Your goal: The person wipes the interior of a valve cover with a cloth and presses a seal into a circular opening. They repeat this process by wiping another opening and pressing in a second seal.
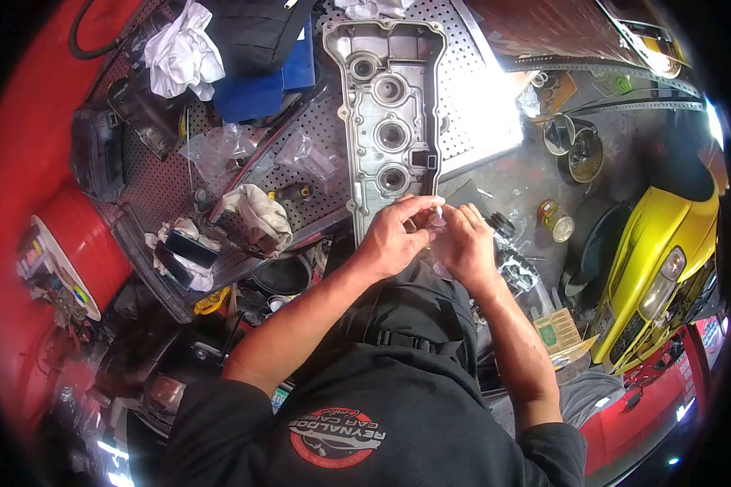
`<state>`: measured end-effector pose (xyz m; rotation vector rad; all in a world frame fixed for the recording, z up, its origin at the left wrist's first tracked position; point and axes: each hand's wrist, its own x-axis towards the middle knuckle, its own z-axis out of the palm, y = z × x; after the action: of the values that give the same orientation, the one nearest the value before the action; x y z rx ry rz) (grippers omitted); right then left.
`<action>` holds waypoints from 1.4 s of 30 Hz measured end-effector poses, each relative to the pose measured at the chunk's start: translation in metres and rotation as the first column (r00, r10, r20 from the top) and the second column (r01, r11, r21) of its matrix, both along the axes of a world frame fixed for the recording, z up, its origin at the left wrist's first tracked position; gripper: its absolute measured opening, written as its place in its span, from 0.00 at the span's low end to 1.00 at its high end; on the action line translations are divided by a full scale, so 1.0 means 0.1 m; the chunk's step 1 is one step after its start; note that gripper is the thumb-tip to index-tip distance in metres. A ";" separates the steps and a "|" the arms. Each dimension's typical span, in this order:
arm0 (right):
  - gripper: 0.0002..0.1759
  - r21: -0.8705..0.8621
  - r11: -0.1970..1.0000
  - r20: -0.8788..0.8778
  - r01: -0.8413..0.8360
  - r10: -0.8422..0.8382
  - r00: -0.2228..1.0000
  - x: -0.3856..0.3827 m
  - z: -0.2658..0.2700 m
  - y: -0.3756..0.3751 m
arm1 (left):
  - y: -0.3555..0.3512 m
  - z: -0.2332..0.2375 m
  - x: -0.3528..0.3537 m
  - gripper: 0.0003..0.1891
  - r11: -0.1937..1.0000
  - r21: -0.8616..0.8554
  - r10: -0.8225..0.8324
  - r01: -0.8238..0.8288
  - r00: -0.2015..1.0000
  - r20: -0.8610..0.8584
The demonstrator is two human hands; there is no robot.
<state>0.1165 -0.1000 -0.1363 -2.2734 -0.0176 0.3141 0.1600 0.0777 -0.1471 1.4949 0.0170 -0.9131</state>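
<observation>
A grey metal engine cover (391, 114) with several round openings lies on the perforated metal bench, its near end reaching my hands. My left hand (398, 235) is closed, its thumb and fingers pinched at a small whitish item (438, 213). Close against it, my right hand (466, 243) is closed around the same small item from the other side. Clear plastic seems to hang below the fingers. What exactly the item is, I cannot make out.
The perforated bench (333, 130) carries white rags (184, 50), a beige cloth (256, 219), plastic bags and a phone (190, 248). At the right are an open can (555, 221), a yellow car bumper (646, 268) and cardboard (562, 333). A red drum (85, 252) stands left.
</observation>
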 end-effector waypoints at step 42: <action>0.13 -0.638 0.699 0.313 -0.323 0.618 0.721 0.95 -1.73 -0.86 | -0.26 0.84 -2.83 0.32 0.460 0.199 0.878 -0.865 0.477 0.047</action>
<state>0.2111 -0.1855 -0.3092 -2.8374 -0.9583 -0.0451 -0.1225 0.0519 -0.0627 1.3574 0.8955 -0.0775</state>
